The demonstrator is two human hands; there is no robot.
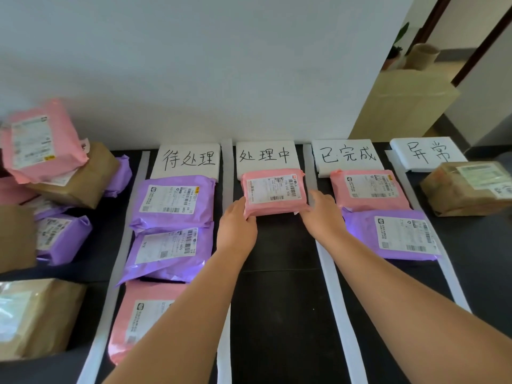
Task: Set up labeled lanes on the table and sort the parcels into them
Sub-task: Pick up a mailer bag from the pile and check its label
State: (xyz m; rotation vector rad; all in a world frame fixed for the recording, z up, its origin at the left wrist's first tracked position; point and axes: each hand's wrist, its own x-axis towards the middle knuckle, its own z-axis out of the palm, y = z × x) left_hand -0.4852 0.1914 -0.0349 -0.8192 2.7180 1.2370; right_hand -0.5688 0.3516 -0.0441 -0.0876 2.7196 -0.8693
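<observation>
A pink parcel (273,191) lies at the far end of the second lane, just below its white label card (266,156). My left hand (238,225) grips its near left corner, and my right hand (322,214) holds its near right edge. White strips (329,273) divide the dark table (279,300) into lanes. The first lane holds two purple parcels (174,200) and a pink one (138,320). In the third lane lie a pink parcel (370,189) and a purple parcel (393,235). A brown parcel (468,187) sits in the fourth lane.
A pile of pink, brown and purple parcels (55,167) is stacked at the table's left side, with a brown one (36,317) at the near left. A white wall stands right behind the table. A tan cabinet (401,106) stands at the back right.
</observation>
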